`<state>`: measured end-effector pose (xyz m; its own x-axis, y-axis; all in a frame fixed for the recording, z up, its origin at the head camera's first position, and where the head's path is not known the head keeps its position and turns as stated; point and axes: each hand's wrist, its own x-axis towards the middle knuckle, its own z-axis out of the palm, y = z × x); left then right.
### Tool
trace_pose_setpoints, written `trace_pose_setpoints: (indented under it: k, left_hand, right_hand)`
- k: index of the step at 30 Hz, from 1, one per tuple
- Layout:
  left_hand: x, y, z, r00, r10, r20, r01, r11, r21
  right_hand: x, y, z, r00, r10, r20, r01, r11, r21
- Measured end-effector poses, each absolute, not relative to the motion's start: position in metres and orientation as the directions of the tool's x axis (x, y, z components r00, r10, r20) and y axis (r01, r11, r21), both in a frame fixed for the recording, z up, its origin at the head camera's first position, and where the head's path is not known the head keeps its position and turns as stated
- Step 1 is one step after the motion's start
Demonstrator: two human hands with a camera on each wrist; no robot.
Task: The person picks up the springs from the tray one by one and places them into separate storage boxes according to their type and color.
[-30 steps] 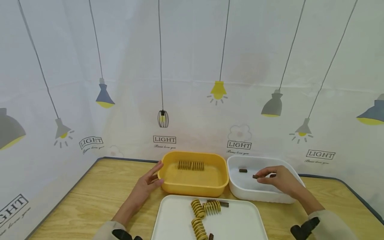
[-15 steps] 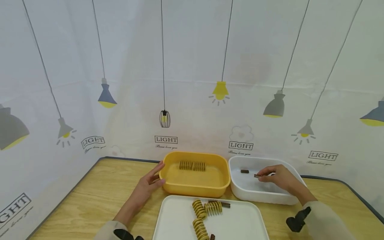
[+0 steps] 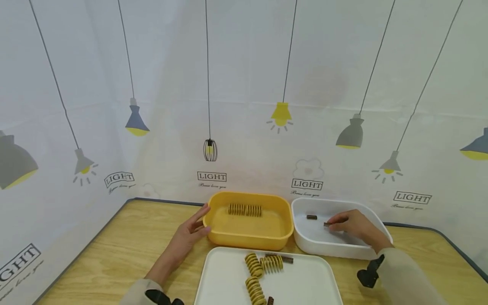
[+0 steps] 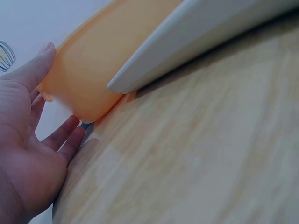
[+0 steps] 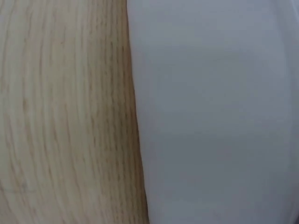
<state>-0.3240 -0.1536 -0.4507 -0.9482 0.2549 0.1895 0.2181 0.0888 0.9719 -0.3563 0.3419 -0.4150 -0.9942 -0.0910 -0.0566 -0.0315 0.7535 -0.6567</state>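
My right hand (image 3: 352, 224) reaches into the white bin (image 3: 335, 250), its fingertips pinching a small dark spring (image 3: 326, 224) low over the bin's floor. Another small dark spring (image 3: 311, 217) lies in that bin, left of the fingers. At the left end of the yellow bin (image 3: 244, 241), my left hand (image 3: 185, 237) rests with loosely extended fingers; its thumb (image 4: 39, 65) touches the bin wall in the left wrist view. Two large yellow springs (image 3: 245, 209) lie end to end inside the yellow bin. In the right wrist view the white bin's outer wall (image 5: 210, 112) hides the hand.
A white tray (image 3: 223, 279) in front holds several springs: large yellow ones (image 3: 254, 264), a thin dark one (image 3: 287, 260) and a small dark one (image 3: 270, 300). Wooden table (image 3: 114, 241) surrounds it. A printed curtain (image 3: 248, 140) stands behind the bins.
The right wrist has turned and sunk slightly, and the pinched spring is a little lower in the white bin. The left hand stays at the yellow bin. The view has shifted slightly.
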Motion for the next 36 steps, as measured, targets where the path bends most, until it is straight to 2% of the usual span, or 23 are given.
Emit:
trace_pose_setpoints:
  k: [15,36]
  left_hand:
    - [-0.3247,-0.1534,-0.4499,-0.951,0.251,0.182,0.209,0.086,0.974]
    - [-0.3233,-0.1533,-0.4501,-0.953,0.246,0.179,0.203,0.075,0.976]
  right_hand:
    - [-0.3632,0.3427,-0.4210,-0.994,-0.079,-0.081,-0.013,0.793,-0.609]
    - [-0.3607,0.3402,-0.4175,-0.995,-0.068,-0.068,-0.012,0.793,-0.609]
